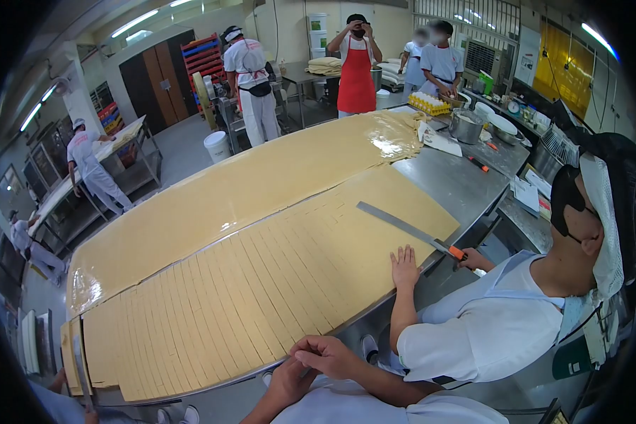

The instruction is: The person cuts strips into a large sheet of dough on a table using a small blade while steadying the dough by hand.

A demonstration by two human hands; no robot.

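Observation:
At the bottom centre, just off the table's near edge, my left hand [288, 383] and my right hand [332, 357] are drawn together, touching. Both have curled fingers; anything between them is hidden. Beyond them lies a large flat sheet of yellow dough [374, 205], scored into long narrow strips over its left and middle parts. To my right, a co-worker's hand [405, 268] rests flat on the dough's uncut end. That person's other hand [476, 261] grips the orange handle of a long straight-bladed knife [399, 223] lying across the dough.
A second, uncut dough sheet [212, 201] runs along the far side. Another long blade [82, 367] is at the left end, near a person's hands. A metal pot [466, 128] and egg tray [429, 104] stand at the back right. Several other people are around the room.

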